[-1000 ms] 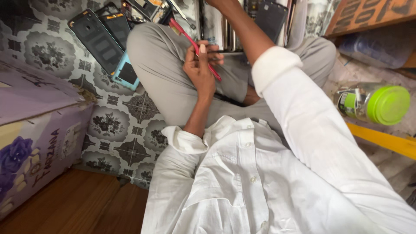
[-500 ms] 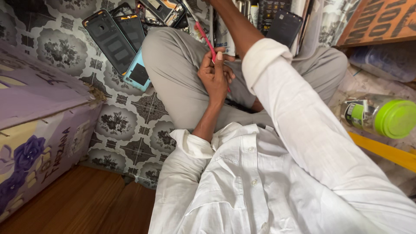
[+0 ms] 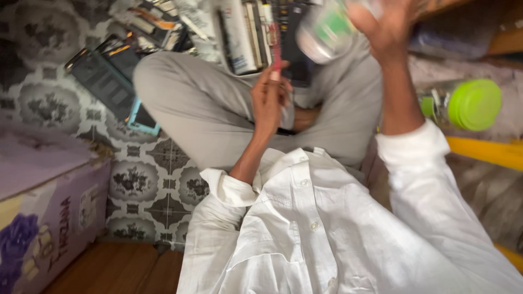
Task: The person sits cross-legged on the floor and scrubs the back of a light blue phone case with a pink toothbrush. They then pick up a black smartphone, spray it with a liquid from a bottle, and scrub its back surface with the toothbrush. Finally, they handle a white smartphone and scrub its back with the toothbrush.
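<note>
While the person sits cross-legged on the patterned floor (image 3: 158, 185), the left hand (image 3: 268, 100) is closed around a thin red tool (image 3: 275, 46), which points up past the fingers, and the hand rests just above the lap. The right hand (image 3: 389, 30) is lifted high near the top of the view. Right beside it is a round jar with a green band (image 3: 322, 32), very blurred. The hand seems to wrap around the jar's far side, but I cannot tell for sure if the grip is closed on it or only touching it. The step in hand looks like bringing the jar over to where the red tool waits, so both hands can work together over the lap. The next move likely calls for a firm grip on the jar and a slow lowering toward the left hand, so the jar does not slip or tip. Another jar with a bright green lid (image 3: 473, 104) lies on its side to the right, well apart from both hands. Dark flat phones (image 3: 103, 81) lie on the floor by the left knee. A purple box (image 3: 43, 218) stands at the left.
</note>
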